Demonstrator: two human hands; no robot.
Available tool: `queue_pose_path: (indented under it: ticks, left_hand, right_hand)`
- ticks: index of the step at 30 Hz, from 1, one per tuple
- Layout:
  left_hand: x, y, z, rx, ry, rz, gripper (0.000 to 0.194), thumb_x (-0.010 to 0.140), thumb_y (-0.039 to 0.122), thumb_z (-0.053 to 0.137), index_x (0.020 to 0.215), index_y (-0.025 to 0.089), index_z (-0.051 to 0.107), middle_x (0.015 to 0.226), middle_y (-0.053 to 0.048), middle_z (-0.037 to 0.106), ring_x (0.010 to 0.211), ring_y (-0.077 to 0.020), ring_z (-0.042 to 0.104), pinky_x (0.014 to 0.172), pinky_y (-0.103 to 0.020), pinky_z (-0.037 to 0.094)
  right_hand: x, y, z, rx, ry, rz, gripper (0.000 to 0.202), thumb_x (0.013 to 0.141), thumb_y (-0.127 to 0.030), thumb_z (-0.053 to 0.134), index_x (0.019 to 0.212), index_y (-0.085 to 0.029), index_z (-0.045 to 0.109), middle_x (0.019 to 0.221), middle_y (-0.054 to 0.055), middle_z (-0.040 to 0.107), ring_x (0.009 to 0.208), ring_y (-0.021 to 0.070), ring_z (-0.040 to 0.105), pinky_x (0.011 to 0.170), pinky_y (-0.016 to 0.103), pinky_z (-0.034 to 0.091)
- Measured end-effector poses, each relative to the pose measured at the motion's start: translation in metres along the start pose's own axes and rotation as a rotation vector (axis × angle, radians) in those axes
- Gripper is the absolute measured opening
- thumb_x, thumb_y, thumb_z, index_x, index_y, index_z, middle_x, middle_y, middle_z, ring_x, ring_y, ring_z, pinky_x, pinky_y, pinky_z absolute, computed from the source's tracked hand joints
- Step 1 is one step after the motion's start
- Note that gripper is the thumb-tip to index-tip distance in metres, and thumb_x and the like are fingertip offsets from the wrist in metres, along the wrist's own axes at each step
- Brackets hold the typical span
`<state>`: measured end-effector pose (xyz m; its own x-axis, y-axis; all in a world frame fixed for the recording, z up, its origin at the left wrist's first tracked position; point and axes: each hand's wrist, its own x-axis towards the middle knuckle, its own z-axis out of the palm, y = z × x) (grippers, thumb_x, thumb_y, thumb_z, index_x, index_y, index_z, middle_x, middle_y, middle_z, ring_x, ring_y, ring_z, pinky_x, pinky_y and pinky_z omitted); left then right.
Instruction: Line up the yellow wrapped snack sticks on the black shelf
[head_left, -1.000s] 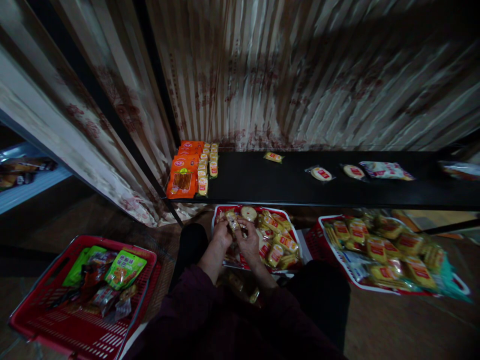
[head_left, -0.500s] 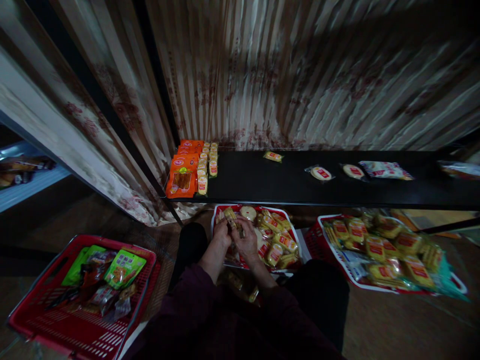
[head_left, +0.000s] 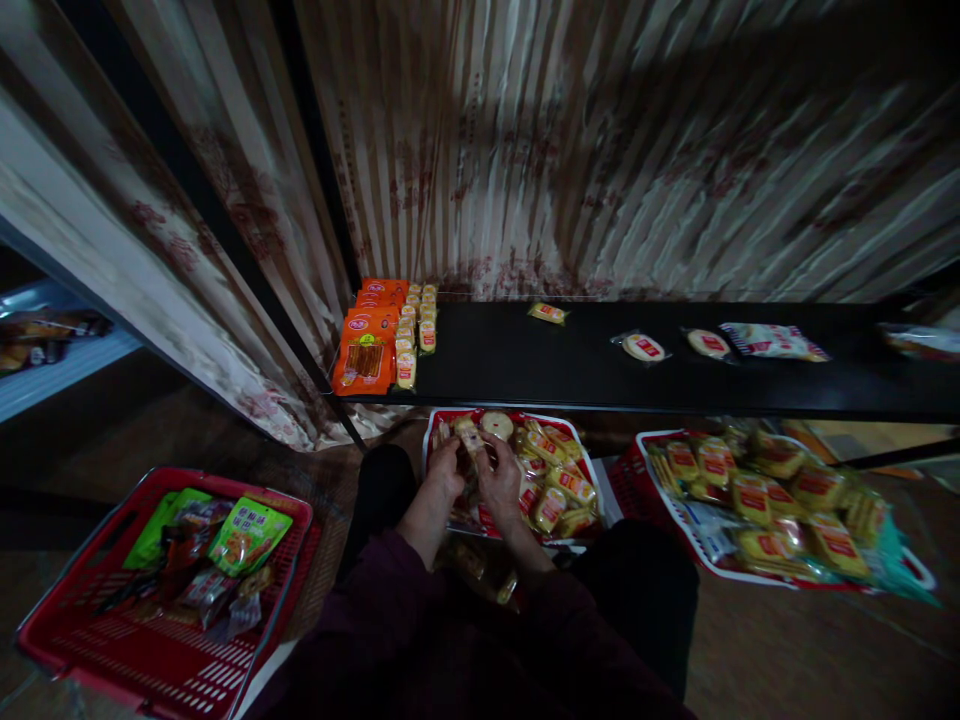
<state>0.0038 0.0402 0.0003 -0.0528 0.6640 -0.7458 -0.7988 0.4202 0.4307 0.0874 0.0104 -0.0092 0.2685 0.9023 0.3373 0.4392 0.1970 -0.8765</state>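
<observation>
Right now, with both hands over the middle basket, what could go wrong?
The snack held between the left hand and right hand might slip back into the middle basket.
The orange packs sit near the shelf's front edge, so a knock could tip one off.
The right basket is heaped, so a bump might spill packets.
</observation>
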Motion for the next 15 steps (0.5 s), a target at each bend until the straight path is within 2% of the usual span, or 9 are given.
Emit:
queue_pose_path:
  ticks: [8, 15]
  left_hand:
    - [-0.0050, 0.0038, -0.0034, 0.024, -0.073, 0.036, 0.008, 0.071, 0.013, 0.064, 0.079, 0.015, 0.061, 0.069, -0.003, 0.066, 0.065, -0.0128, 0.063, 0.065, -0.023, 0.050]
    - [-0.0051, 0.0065, -0.0059, 0.131, -0.130, 0.117, 0.015, 0.064, 0.015, 0.069, 0.078, 0.016, 0.062, 0.068, 0.000, 0.065, 0.060, -0.0104, 0.060, 0.061, -0.022, 0.048]
  right_hand:
    - [0.0004, 0.0009, -0.0028, -0.021, -0.105, 0.105, 0.036, 0.084, -0.040, 0.044, 0.104, -0.018, 0.063, 0.106, 0.010, 0.067, 0.100, 0.0234, 0.061, 0.093, 0.042, 0.044]
    - [-0.0016, -0.0025, 0.0011, -0.078, -0.171, 0.165, 0.053, 0.076, -0.049, 0.053, 0.116, -0.015, 0.055, 0.113, 0.012, 0.064, 0.100, 0.0245, 0.061, 0.089, 0.040, 0.047]
